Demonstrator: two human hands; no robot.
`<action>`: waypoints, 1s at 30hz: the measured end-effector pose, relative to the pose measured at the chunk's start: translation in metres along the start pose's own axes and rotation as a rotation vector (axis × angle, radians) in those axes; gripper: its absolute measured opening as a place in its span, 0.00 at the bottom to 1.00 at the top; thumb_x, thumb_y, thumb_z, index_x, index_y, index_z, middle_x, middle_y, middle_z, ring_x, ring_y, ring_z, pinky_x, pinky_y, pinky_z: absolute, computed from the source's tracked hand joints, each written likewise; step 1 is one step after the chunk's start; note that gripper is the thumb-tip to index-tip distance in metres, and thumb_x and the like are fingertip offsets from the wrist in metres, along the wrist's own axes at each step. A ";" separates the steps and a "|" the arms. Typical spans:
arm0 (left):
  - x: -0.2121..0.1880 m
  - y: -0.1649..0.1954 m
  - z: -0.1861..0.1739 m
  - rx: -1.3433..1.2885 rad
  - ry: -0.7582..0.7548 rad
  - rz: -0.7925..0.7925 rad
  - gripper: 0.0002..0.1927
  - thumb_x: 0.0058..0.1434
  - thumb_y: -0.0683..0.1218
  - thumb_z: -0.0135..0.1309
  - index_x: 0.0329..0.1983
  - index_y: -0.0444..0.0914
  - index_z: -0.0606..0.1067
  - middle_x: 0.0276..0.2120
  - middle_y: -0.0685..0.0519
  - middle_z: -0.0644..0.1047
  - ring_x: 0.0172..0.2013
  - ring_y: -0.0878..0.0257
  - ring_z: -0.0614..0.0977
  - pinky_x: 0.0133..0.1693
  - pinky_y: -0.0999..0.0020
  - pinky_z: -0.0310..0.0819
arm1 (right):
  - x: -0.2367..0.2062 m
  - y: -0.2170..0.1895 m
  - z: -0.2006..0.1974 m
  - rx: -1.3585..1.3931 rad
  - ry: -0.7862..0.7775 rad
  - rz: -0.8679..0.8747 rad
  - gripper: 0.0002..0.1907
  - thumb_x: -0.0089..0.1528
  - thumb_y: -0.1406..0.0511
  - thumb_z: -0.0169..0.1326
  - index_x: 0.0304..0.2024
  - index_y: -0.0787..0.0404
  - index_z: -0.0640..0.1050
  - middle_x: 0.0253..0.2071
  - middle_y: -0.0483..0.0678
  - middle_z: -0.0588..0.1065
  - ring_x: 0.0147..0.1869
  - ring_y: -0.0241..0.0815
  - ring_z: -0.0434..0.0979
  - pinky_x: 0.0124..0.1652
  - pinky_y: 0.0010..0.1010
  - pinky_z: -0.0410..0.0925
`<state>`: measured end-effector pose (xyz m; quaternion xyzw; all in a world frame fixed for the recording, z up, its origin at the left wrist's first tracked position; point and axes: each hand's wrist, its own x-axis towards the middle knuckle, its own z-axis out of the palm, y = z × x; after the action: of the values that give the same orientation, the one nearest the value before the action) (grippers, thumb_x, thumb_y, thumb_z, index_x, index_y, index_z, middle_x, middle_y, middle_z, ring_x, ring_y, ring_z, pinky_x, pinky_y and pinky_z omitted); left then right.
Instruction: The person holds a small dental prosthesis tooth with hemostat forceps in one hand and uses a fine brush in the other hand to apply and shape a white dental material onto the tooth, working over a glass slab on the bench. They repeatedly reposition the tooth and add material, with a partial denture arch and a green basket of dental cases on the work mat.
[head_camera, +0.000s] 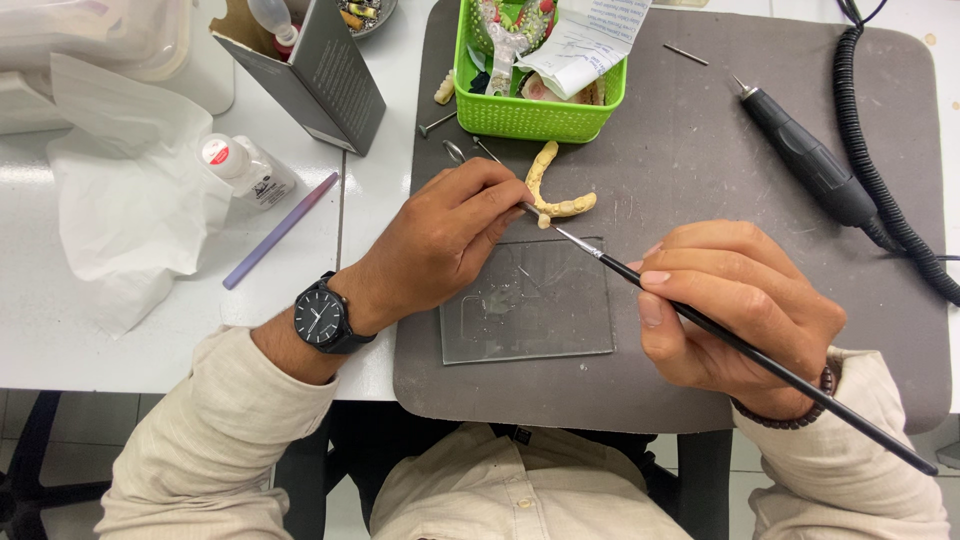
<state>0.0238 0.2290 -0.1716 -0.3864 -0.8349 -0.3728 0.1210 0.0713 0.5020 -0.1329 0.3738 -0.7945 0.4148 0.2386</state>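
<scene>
**A:** ok so what's each hand doing here?

**B:** right hand (740, 305) is closed around a thin black brush (740, 345), handle running off toward 4 o'clock, tip pointing up to 10 o'clock at the work. Left hand (445, 240) is pinched shut on something at its fingertips, right where a yellowish curved dental cast (556, 195) sits.

**A:** and where's that cast exactly?

**B:** on the grey mat (700, 180), just at 12 o'clock of a clear glass slab (530, 300), and at 6 o'clock of the green basket (535, 110). A black handpiece (810, 160) lies at 2 o'clock, well apart. Watch (322, 318) on the left wrist.
</scene>
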 end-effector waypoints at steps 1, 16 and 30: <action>0.000 0.000 0.000 -0.002 -0.001 -0.004 0.12 0.70 0.37 0.57 0.55 0.33 0.74 0.49 0.47 0.76 0.46 0.54 0.81 0.46 0.63 0.79 | 0.000 -0.001 -0.001 0.000 -0.006 0.003 0.12 0.61 0.75 0.59 0.45 0.64 0.72 0.37 0.52 0.78 0.45 0.49 0.82 0.43 0.34 0.77; 0.001 0.000 0.001 0.005 -0.008 0.002 0.11 0.70 0.37 0.56 0.55 0.33 0.74 0.48 0.47 0.76 0.45 0.55 0.81 0.46 0.65 0.79 | 0.000 0.000 -0.001 -0.007 -0.003 0.003 0.12 0.61 0.75 0.59 0.45 0.63 0.73 0.37 0.51 0.78 0.45 0.49 0.82 0.44 0.35 0.77; 0.001 0.001 -0.001 0.004 0.000 0.005 0.11 0.71 0.37 0.56 0.55 0.33 0.74 0.48 0.47 0.76 0.46 0.55 0.81 0.47 0.64 0.79 | -0.003 0.004 0.000 -0.001 -0.003 -0.014 0.12 0.61 0.74 0.59 0.44 0.63 0.72 0.36 0.52 0.78 0.45 0.49 0.82 0.44 0.36 0.77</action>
<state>0.0236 0.2292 -0.1696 -0.3881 -0.8346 -0.3712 0.1227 0.0694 0.5047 -0.1370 0.3798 -0.7925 0.4121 0.2405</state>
